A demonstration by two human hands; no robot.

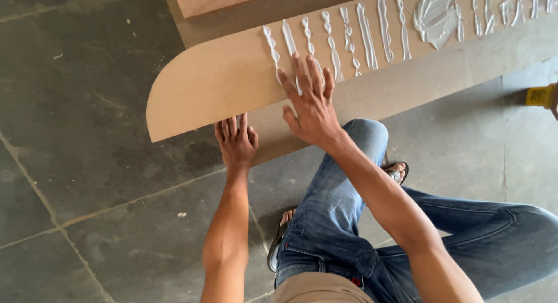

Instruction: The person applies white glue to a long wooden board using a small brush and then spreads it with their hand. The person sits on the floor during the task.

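Note:
A long tan fibreboard panel (215, 82) with a rounded left end runs from lower left to upper right. Wavy lines of white glue (366, 32) cross its top face, with a smeared patch of glue (436, 15) further right. My right hand (311, 102) lies flat on the panel with fingers spread, the fingertips on the leftmost glue lines. My left hand (236, 141) sits at the panel's near edge, fingers together and tucked under it. Neither hand holds a tool.
I squat on a dark stone tile floor (87, 163) in blue jeans (349, 221) and sandals. Another board (221, 0) lies beyond the panel at the top. A yellow object (540, 96) sits at the right edge.

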